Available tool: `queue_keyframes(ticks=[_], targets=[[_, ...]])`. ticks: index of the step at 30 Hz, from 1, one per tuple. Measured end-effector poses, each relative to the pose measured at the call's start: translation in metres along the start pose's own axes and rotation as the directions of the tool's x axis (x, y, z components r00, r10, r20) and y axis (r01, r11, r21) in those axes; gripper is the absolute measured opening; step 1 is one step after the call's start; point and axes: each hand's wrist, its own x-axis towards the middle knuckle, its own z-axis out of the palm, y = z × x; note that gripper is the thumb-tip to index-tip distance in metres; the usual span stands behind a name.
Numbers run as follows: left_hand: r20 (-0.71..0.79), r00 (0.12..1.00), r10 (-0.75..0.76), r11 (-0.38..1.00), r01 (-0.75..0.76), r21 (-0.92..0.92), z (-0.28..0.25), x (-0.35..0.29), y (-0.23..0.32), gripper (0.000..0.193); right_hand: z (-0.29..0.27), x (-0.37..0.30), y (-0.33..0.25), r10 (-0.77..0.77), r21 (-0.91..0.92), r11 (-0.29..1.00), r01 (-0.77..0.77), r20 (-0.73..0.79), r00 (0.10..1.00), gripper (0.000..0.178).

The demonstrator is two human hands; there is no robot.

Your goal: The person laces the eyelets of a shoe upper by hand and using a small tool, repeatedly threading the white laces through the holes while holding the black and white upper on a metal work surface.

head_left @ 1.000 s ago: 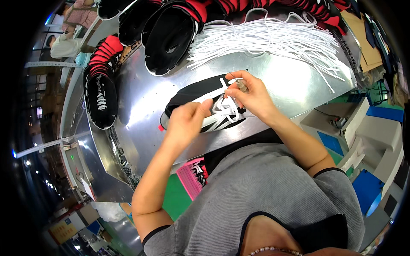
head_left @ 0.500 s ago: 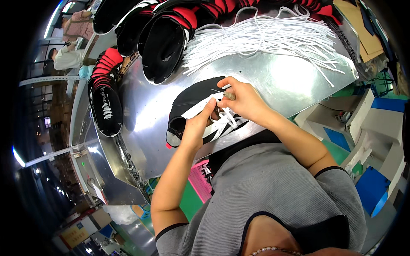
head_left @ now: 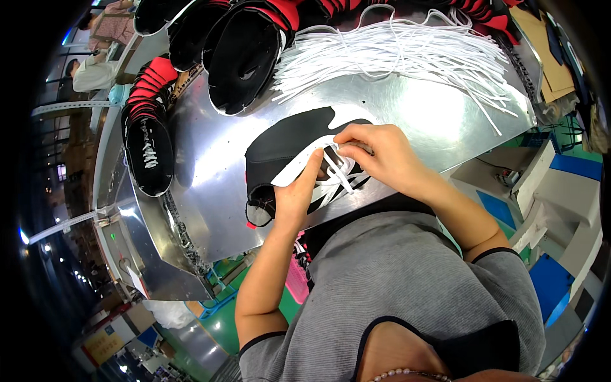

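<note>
A black and white shoe upper (head_left: 280, 137) lies on the metal table in front of me, its white strip (head_left: 296, 170) facing up. My left hand (head_left: 294, 194) grips that strip, thumb on top and fingers underneath. White shoelace (head_left: 347, 183) crosses the opening in loose loops, part of it threaded. At the strip's far end, my right hand (head_left: 380, 153) is closed, thumb and forefinger pinching the lace beside the holes. The fingertips partly cover what they pinch, and no tool handle shows there now.
Beyond the upper lies a large bundle of white laces (head_left: 382, 54). Stacked black and red uppers (head_left: 245, 60) line the far left, with another row (head_left: 149, 153) at the table's left edge. A pink basket (head_left: 296, 280) sits below the table (head_left: 407, 105). Another person (head_left: 95, 75) is at upper left.
The small wooden-handled tool with a thin metal tip has gone from sight in my right hand, which has shifted right and now pinches the lace. My left hand keeps its hold on the upper.
</note>
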Motion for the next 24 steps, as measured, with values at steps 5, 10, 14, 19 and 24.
queue_keyframes(ticks=[5,10,14,19,24], targets=[[0.072,0.996,0.046,0.999,-0.045,-0.014,-0.004,-0.001,-0.003,0.012,0.003,0.006,0.005,-0.045,-0.081,0.996,0.047,0.022,0.999,0.017],[0.106,0.981,0.162,0.985,-0.154,-0.081,0.000,-0.013,-0.005,0.017,0.000,0.008,-0.004,-0.036,-0.129,0.990,0.053,0.128,0.991,0.023],[0.158,0.941,0.298,0.951,-0.308,0.041,-0.004,-0.022,-0.018,0.023,0.009,0.005,-0.012,-0.090,-0.253,0.958,0.137,0.188,0.978,0.032],[0.135,0.975,0.175,0.983,-0.180,0.023,-0.005,-0.031,-0.018,0.026,0.017,0.011,-0.014,-0.105,-0.409,0.880,0.242,0.329,0.939,0.038],[0.148,0.978,0.147,0.985,-0.159,0.073,0.000,-0.039,-0.024,0.026,0.016,0.010,-0.007,-0.069,-0.291,0.937,0.194,0.390,0.918,0.036]])
